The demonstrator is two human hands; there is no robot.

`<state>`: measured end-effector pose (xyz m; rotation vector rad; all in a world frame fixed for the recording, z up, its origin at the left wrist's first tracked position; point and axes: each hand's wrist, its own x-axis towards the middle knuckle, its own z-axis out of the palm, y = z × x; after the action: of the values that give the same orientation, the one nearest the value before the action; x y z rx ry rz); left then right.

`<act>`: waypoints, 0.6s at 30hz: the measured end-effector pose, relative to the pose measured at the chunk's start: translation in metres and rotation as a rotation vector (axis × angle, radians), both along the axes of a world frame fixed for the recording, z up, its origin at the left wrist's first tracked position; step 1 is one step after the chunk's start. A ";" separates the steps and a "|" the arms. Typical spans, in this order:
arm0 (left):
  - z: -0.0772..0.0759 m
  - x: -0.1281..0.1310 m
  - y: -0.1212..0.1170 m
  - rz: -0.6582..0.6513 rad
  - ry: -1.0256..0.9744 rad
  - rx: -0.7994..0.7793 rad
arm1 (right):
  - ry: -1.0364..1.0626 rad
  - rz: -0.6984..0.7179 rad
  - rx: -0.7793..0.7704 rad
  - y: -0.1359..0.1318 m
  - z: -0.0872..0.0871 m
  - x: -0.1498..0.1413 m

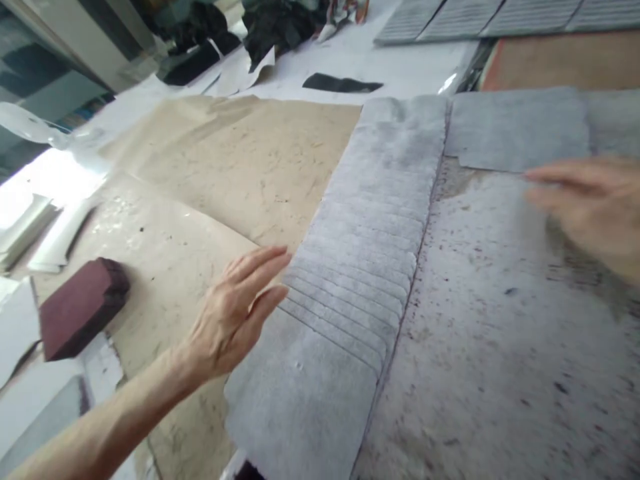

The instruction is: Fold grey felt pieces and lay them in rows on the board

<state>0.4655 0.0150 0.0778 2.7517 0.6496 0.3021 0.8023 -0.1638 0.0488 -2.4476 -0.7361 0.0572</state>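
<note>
A long row of overlapping grey felt-like sheets (350,293) runs from the near edge to the back of the work surface, their edges stepped like shingles. At the row's left edge, my left hand (240,313) has its fingers stretched out, the tips by the sheets, and nothing shows in it. My right hand (595,207) is smeared by motion at the right. Its fingertips are by the lower edge of a separate grey sheet (520,127), which lies flat beside the far end of the row. Whether those fingers grip the sheet cannot be made out.
A dark red block (83,307) lies at the left, near white strips (63,237) and papers. Brown paper (240,167) covers the surface left of the row. Crumpled black material (285,30) and a black scrap (343,83) lie behind. Lined grey panels (480,19) are at the back right.
</note>
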 end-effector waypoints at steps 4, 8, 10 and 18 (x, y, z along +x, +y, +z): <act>-0.026 -0.079 -0.039 -0.232 0.062 0.164 | -0.297 0.284 0.007 -0.053 -0.010 -0.130; -0.050 -0.111 -0.065 -0.419 -0.036 0.406 | -0.399 0.405 0.078 -0.072 -0.010 -0.223; -0.059 -0.115 -0.070 -0.450 -0.089 0.479 | -0.417 0.387 0.082 -0.070 -0.006 -0.250; -0.076 -0.110 -0.071 -0.387 -0.223 0.547 | -0.492 0.535 0.071 -0.032 -0.017 -0.296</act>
<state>0.3560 -0.0556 0.0020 3.1932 -0.0447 0.7753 0.5065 -0.1958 0.0318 -2.1442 -1.5623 -0.3710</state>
